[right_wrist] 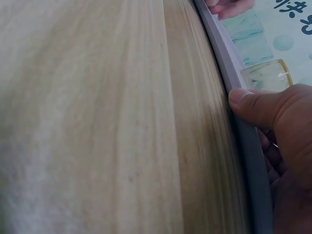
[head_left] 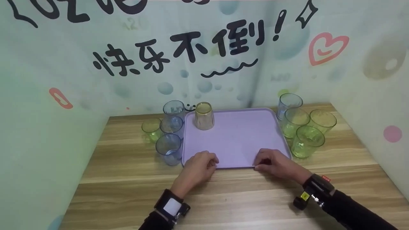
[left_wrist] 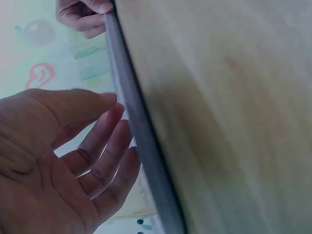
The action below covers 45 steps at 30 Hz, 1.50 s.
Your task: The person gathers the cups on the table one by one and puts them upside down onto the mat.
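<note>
Lilac plastic tray (head_left: 243,140) lies flat on the wooden table (head_left: 134,188), and both hands are at its near edge. Left hand (head_left: 199,166) has fingers loosely curled against the rim; right hand (head_left: 274,163) pinches the rim, thumb on the edge. One upturned yellow tumbler (head_left: 204,116) stands at the tray's far-left corner, with blue glasses (head_left: 171,134) left and green glasses (head_left: 305,129) right.

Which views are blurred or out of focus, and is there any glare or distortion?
Head view: evenly lit, mostly sharp, slightly soft; wall lines bow from the wide lens; no strong glare on the tray. Left wrist view: left hand and table are soft from closeness. Right wrist view: wood grain smeared, right hand blurred.
</note>
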### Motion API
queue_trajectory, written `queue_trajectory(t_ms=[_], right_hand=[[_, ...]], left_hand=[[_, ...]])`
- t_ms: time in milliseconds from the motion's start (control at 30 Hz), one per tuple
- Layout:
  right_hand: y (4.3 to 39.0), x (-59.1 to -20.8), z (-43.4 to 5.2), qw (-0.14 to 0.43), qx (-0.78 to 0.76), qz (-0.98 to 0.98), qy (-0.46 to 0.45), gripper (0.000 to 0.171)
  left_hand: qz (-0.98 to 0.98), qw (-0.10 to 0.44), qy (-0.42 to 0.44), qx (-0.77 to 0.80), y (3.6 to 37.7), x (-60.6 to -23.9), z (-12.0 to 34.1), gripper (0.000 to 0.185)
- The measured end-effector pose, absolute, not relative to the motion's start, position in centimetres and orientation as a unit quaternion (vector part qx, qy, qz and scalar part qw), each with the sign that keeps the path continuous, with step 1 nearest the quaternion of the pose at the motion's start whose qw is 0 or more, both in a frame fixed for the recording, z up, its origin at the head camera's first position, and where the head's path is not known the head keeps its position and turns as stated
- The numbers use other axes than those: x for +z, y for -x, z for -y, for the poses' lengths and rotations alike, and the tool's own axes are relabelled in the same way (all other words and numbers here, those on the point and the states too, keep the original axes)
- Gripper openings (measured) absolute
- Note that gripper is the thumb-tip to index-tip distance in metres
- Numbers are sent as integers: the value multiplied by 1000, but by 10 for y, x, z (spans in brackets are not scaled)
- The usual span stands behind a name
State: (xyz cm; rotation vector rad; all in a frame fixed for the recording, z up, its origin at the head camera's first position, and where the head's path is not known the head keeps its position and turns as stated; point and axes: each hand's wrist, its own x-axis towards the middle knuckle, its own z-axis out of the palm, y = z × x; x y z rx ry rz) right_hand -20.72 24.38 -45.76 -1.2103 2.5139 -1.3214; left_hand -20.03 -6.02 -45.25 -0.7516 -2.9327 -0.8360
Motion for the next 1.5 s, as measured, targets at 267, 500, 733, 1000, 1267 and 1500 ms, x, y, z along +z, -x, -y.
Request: queue_trajectory(t_ms=[267, 500, 733, 1000, 1267, 1500], right_hand=[[210, -460, -242, 34, -435, -813, 384, 13], [209, -459, -245, 27, -435, -809, 394, 14], [208, -459, -246, 23, -438, -804, 401, 15], [208, -460, -244, 23, -432, -811, 393, 14], [208, -461, -245, 16, -430, -810, 397, 15], [208, -463, -245, 21, -442, -805, 394, 15]], left_hand=[[927, 124, 178, -305, 203, -434, 83, 29], [930, 229, 36, -286, 190, -413, 105, 46], [921, 255, 11, -295, 181, -400, 116, 54], [936, 217, -59, -272, 194, -413, 146, 102], [944, 140, -84, -286, 201, -430, 158, 125], [947, 93, -80, -296, 203, -437, 162, 114]])
